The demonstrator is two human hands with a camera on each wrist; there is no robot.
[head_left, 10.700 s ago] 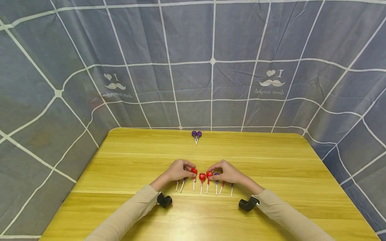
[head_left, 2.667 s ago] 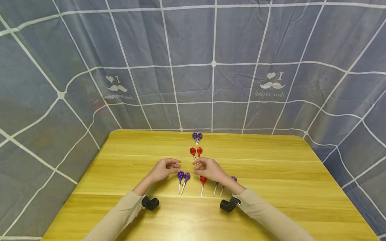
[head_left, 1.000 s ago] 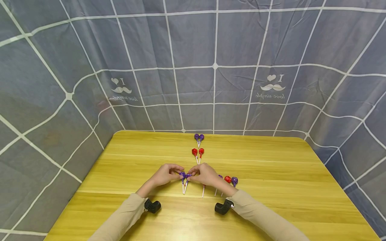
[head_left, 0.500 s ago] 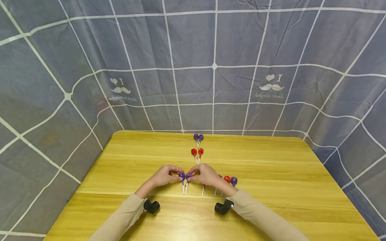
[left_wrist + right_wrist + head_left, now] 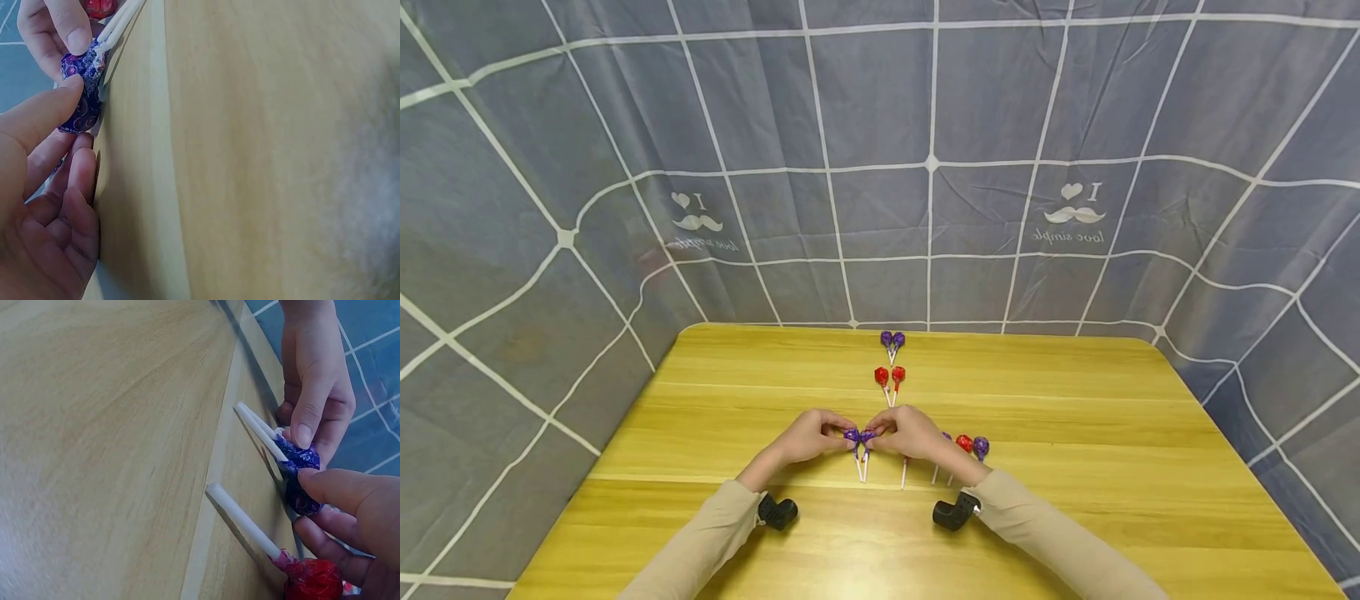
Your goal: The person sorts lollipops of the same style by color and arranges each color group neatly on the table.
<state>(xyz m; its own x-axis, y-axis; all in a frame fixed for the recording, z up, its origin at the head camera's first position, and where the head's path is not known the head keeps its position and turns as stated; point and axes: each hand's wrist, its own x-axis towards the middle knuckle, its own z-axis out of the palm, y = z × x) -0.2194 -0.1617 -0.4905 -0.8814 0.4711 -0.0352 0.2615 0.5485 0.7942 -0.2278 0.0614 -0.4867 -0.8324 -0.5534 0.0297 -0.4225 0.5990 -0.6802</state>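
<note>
Lower centre of frame: pinching purple lollipop with left hand, second lollipop with right hand. Likely light, hard, slick-wrapped; grip by head.

Wood-grain table is carrying purple lollipop pair at back, red lollipop pair just nearer; red-and-purple lollipop row is lying at right.

A curtained booth: checked cloth hangs around 3 sides of a table.
</note>
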